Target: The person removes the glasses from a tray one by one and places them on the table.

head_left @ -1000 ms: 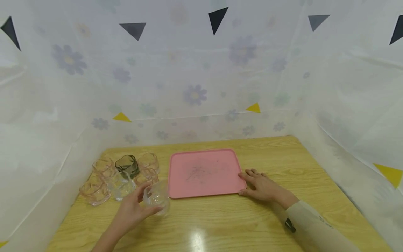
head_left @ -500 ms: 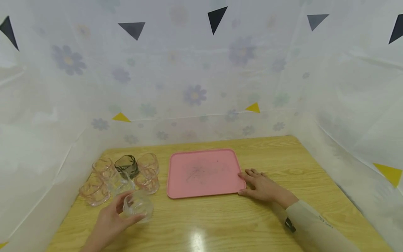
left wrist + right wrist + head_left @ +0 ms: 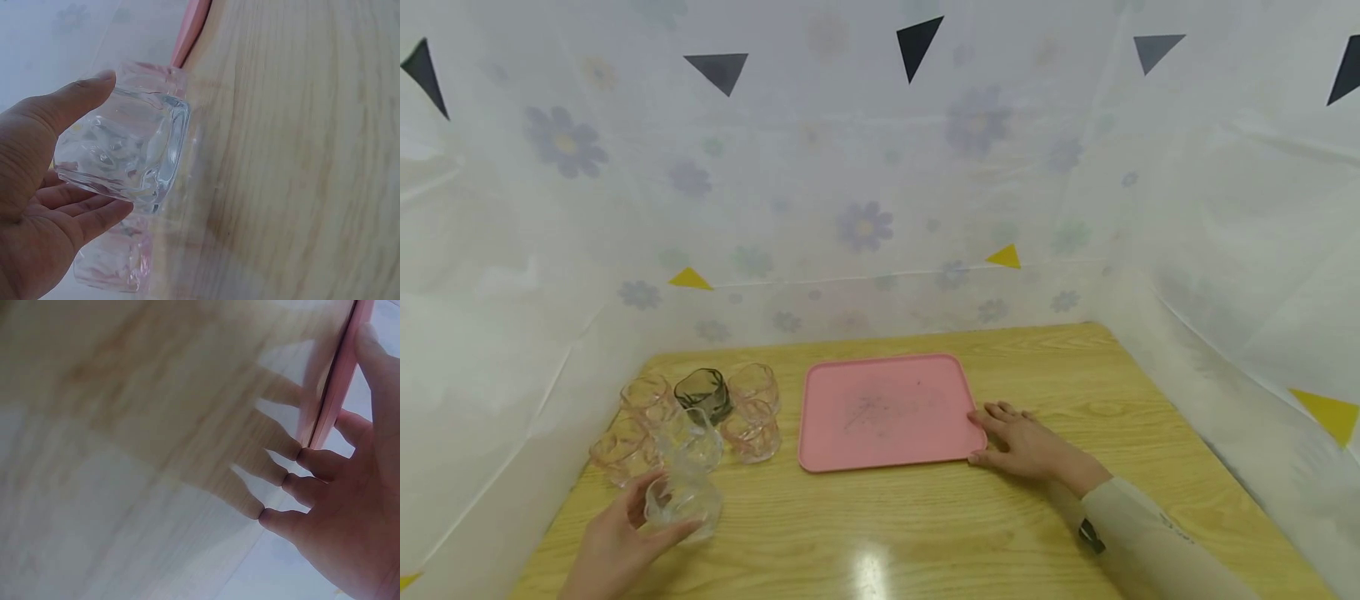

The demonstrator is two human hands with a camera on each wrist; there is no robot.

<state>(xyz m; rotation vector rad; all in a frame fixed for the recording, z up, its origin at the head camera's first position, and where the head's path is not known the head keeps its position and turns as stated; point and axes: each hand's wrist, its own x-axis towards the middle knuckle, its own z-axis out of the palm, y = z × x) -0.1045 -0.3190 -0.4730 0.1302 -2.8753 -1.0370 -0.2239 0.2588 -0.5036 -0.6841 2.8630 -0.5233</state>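
Observation:
My left hand (image 3: 613,537) grips a clear glass cup (image 3: 688,510) with the thumb on one side and the fingers on the other. In the left wrist view, the cup (image 3: 125,140) has a thick, wavy wall and its base is close over the wood table. Just behind it in the head view stands another clear cup (image 3: 696,442). My right hand (image 3: 1026,443) rests at the near right corner of a pink tray (image 3: 887,417), its thumb and fingers touching the rim. In the right wrist view the fingertips (image 3: 269,517) of that hand touch the table.
Pink-tinted cups (image 3: 752,437) and one smoky dark cup (image 3: 703,396) stand grouped at the table's left. The wood table (image 3: 925,525) shows in front of the tray and to its right. A flowered white sheet (image 3: 865,167) encloses the back and sides.
My left hand has carried the clear cup leftward, from beside the tray's left edge to in front of the cup group. The right hand and tray have stayed put.

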